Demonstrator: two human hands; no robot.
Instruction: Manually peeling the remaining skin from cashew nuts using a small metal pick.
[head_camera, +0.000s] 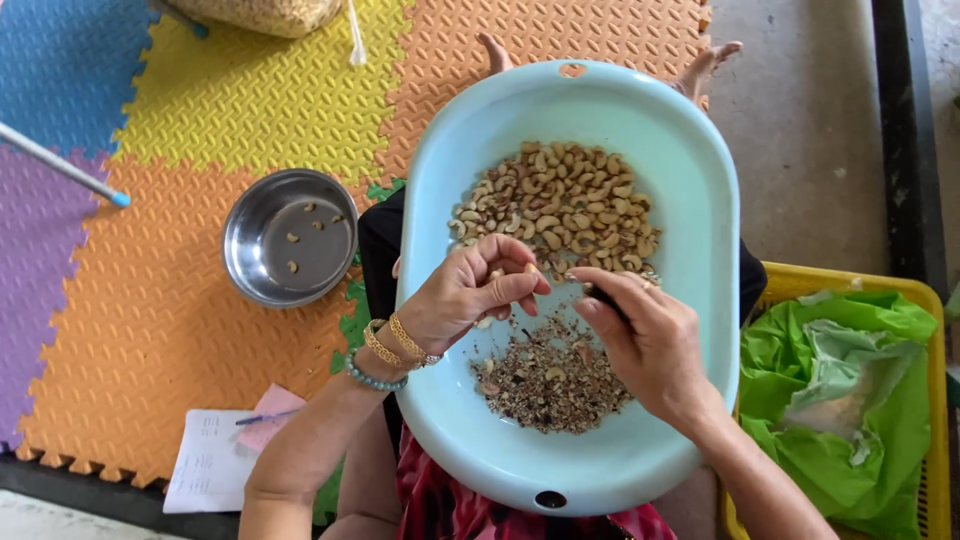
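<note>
Over the pale blue tub (690, 200) in the lap, the left hand (470, 295) is pinching one cashew (531, 268) while the right hand (645, 335) is closing on a small tool I cannot identify, with most nuts (560, 205) lying heaped beyond the skin scraps (550, 380) and only a few sitting in the steel bowl (290, 237).

A basin (690, 180) rests on the person's lap, cashew kernels (555, 205) in its far half, shell scraps (550, 380) in its near half. Left of it a metal bowl (290, 237) sits on the floor mat (180, 300); a basket (930, 300) stands to its right.
</note>
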